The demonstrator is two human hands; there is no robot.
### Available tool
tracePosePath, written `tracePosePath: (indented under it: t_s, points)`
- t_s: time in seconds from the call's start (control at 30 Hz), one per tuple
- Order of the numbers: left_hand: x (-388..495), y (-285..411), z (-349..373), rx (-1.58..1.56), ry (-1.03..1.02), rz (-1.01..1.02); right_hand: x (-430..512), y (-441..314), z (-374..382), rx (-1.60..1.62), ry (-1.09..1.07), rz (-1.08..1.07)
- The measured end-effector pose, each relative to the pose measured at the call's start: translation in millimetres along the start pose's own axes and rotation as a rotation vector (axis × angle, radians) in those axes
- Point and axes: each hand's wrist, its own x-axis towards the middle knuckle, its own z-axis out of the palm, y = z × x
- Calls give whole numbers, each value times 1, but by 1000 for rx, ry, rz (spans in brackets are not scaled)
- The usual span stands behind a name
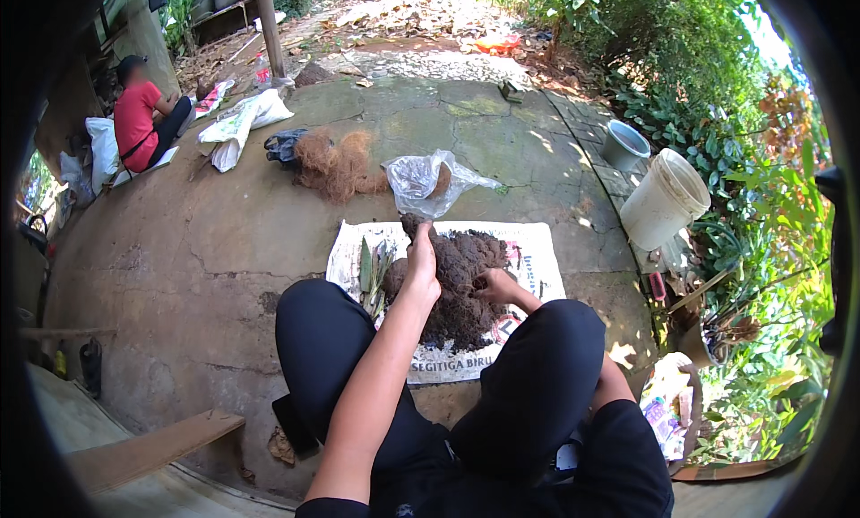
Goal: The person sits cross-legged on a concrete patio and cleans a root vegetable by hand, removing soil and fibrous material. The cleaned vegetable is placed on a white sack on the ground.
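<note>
A white woven sack [552, 263] with print lies flat on the concrete, bearing a heap of dark, fibrous soil [463, 249]. My left hand [423, 259] is at the heap's left side, its fingers around a dark clump of soil [415, 224] at the far edge. On the heap's right side, my right hand [497, 286] touches the soil with bent fingers; whether it grips any is unclear. Long green leaves [366, 266] lie on the sack's left part. A clear plastic bag [430, 182] with some brown matter stands just beyond, beside loose brown coir fibre [339, 165].
A white bucket [662, 202] and a grey-blue bucket [625, 146] stand at the right near plants. Another person [141, 125] sits far left by white sacks [245, 122]. A wooden plank [161, 441] juts in at lower left, and a dark flat object [294, 424] lies by my left leg.
</note>
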Motion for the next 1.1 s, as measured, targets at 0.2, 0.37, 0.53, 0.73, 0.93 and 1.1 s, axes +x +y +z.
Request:
tracePosePath:
  t_s: [0.2, 0.37, 0.53, 0.73, 0.93, 1.1]
  points:
    - [-34, 37, 16, 137, -305, 2, 2, -45, -138, 304, -362, 125]
    - [-39, 42, 22, 183, -357, -6, 10, -86, -205, 297, -10, 44]
    - [-11, 12, 30, 84, -313, 58, 19, -110, -195, 326, 213, -15]
    - [5, -19, 26, 50, -347, -27, 17, -114, -168, 381, 344, 10]
    - [10, -26, 17, 159, -311, -79, 17, -101, -180, -46, 296, -41]
    - [11, -36, 15, 288, -243, 46, 19, -93, -187, -141, 195, -123]
